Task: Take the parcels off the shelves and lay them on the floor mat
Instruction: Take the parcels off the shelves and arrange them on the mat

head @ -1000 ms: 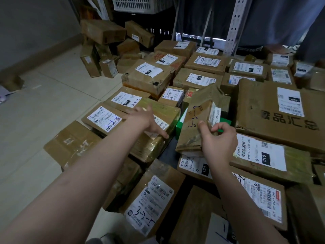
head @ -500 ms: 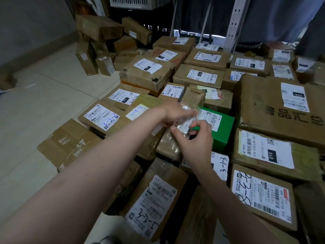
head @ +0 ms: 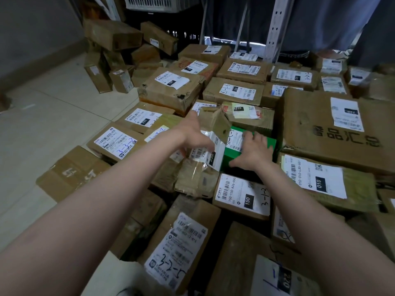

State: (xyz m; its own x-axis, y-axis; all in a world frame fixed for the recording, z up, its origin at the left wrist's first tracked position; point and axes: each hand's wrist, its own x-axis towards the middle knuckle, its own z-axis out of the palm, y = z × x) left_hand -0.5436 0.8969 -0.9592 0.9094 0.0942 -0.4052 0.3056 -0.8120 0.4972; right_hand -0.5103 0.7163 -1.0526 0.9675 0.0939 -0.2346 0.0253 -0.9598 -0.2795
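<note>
Many brown cardboard parcels with white labels lie packed together on the floor. My left hand [head: 192, 135] grips a flat, crinkled brown parcel [head: 198, 180] with a "220" label, thumb across the label, and the parcel's far end is tilted up. Just to its right sits a green box [head: 233, 152]. My right hand [head: 253, 151] rests on top of it with fingers spread and thumb along its front edge. The mat is hidden under the parcels.
A large carton [head: 333, 133] with printed characters lies at the right. Bare floor tiles [head: 53, 124] stretch to the left. A white shelf upright [head: 275, 24] and a white crate [head: 158, 3] stand at the back, with a person's torso [head: 320, 22] behind.
My right hand let go of the brown parcel and moved right onto the green box. My left hand came over from the left parcels and took hold of the parcel.
</note>
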